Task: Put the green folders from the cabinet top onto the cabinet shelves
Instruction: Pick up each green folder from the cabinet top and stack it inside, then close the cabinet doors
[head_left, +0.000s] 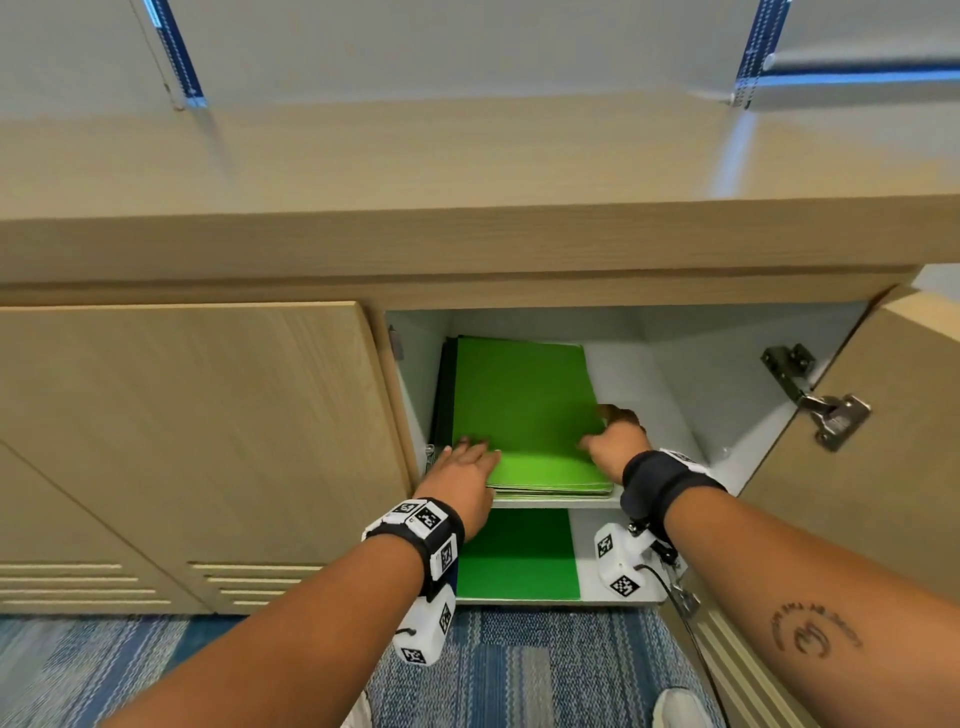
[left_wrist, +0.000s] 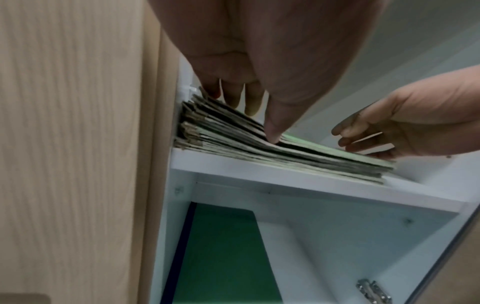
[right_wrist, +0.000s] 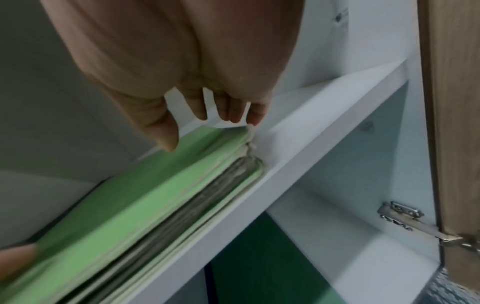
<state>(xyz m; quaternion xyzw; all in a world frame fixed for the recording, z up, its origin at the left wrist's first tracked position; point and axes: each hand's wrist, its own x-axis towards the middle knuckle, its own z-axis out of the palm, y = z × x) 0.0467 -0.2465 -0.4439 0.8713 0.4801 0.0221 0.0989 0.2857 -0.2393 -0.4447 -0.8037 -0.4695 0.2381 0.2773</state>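
Note:
A stack of green folders (head_left: 524, 405) lies on the white upper shelf (head_left: 556, 503) of the open cabinet, pushed toward its left wall. My left hand (head_left: 467, 462) rests with straight fingers on the stack's front left corner; in the left wrist view the thumb touches the front edge of the green folders (left_wrist: 259, 148). My right hand (head_left: 613, 436) lies against the stack's right edge, fingers extended along the side and thumb above the top cover (right_wrist: 155, 195). Neither hand grips a folder. More green folders (head_left: 519, 556) lie on the lower shelf.
The wooden cabinet top (head_left: 467, 156) above is bare. The right door (head_left: 883, 467) stands open on a metal hinge (head_left: 815, 400). The left door (head_left: 197, 426) is closed. White shelf surface shows to the right of the stack. Blue carpet lies below.

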